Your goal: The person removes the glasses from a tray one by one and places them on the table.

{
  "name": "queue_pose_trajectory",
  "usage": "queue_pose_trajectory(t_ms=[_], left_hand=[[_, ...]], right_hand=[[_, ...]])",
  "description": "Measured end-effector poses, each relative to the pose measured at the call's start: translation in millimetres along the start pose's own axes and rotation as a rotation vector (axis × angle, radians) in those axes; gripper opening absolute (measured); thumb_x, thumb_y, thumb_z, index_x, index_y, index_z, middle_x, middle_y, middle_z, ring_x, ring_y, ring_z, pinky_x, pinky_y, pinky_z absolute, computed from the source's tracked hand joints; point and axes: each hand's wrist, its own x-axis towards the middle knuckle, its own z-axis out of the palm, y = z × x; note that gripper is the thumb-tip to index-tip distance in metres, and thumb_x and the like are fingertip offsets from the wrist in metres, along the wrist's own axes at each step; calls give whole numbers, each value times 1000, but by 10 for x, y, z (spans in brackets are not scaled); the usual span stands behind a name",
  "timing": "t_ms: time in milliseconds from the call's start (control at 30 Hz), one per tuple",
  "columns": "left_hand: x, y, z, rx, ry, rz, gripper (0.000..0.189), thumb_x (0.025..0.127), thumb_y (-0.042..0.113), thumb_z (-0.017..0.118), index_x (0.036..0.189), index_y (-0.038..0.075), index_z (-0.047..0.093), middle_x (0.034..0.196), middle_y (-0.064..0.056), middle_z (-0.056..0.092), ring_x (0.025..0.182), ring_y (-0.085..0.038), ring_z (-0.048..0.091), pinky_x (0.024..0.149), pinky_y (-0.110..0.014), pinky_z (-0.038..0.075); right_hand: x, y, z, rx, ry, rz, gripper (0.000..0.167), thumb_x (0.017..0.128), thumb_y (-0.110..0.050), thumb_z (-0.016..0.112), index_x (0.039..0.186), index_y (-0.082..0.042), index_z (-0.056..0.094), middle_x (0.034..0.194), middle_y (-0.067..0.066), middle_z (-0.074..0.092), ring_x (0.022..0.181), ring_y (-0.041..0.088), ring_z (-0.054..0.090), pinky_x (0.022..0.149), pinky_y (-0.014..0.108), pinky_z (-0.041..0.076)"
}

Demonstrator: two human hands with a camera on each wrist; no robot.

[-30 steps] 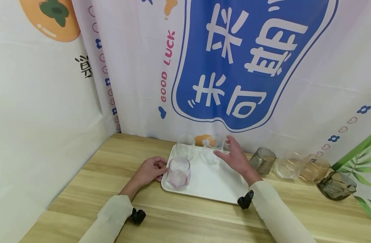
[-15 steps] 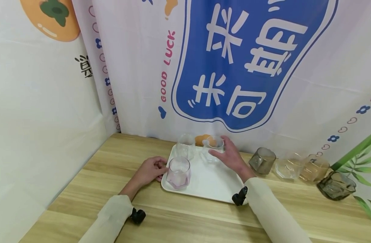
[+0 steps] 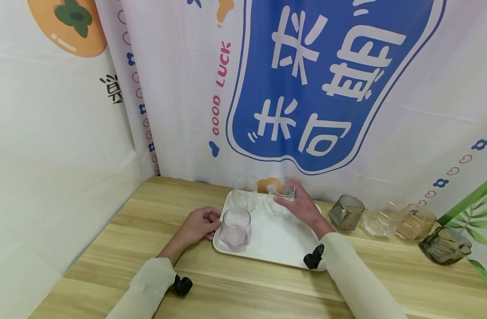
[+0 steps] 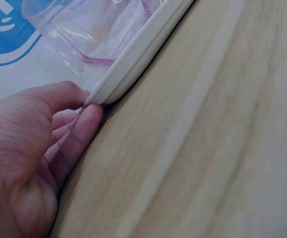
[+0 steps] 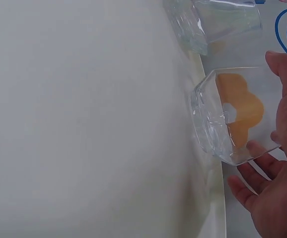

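Observation:
My left hand (image 3: 199,225) pinches the left rim of a white tray (image 3: 283,243); the left wrist view shows the thumb above the rim (image 4: 128,59) and a finger below it. At the tray's back, my right hand (image 3: 305,204) holds a clear glass (image 3: 281,201), thumb on the near side and fingers round the far side. In the right wrist view, this glass (image 5: 233,116) has a faceted base near the tray's edge. A pink-tinted glass (image 3: 235,232) stands at the tray's front left. Behind it is another clear glass (image 3: 245,195).
Right of the tray stand a smoky grey glass (image 3: 347,212), a clear glass (image 3: 380,220), an amber glass (image 3: 416,221) and a dark glass (image 3: 444,246). Green leaves (image 3: 480,217) are at the right edge. A printed curtain (image 3: 187,110) hangs right behind the wooden table (image 3: 120,252).
My right hand has moved left and closed round the clear glass at the back of the tray. The left hand stays at the tray's rim.

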Motion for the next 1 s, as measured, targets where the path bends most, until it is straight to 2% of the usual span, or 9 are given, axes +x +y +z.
queue_pose_trajectory(t_ms=[333,733,1000], left_hand=[[-6,15,3,-16,2,-16,26,96,3,73,118,-8,64,87,-12,64,63,-19,65,55,-32,61],[-17,0,6,-6,7,-9,27,95,4,74,117,-8,65,86,-12,64,62,-18,64,53,-32,61],[3,-17,-2,-8,1,-13,26,95,4,74,117,-7,65,87,-12,65,63,-18,65,55,-31,61]], right_hand=[[-10,-9,38,14,49,-7,85,89,-51,79,153,-13,40,153,15,45,138,33,44,116,55,36],[-46,-47,61,-7,97,12,84,87,-49,81,152,-10,44,150,15,47,135,34,46,114,54,38],[-83,-102,28,33,133,-7,81,86,-44,84,148,-6,48,147,16,51,132,35,49,112,52,41]])
